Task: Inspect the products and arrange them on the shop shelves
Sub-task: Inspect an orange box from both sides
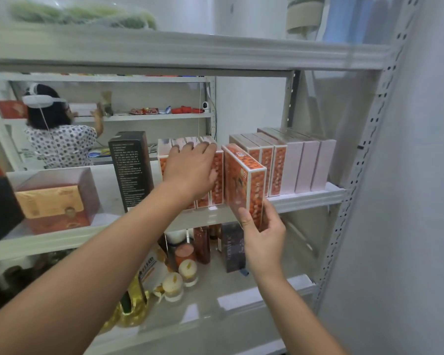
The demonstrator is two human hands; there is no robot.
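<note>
Gap between the left row and the right row of boxes on the middle shelf lies just behind the orange box, which stands upright with its long axis vertical and its face skewed. My right hand, the nearer one, grips its lower end. My left hand curls over the left row's tops, bracing them aside, I judge.
</note>
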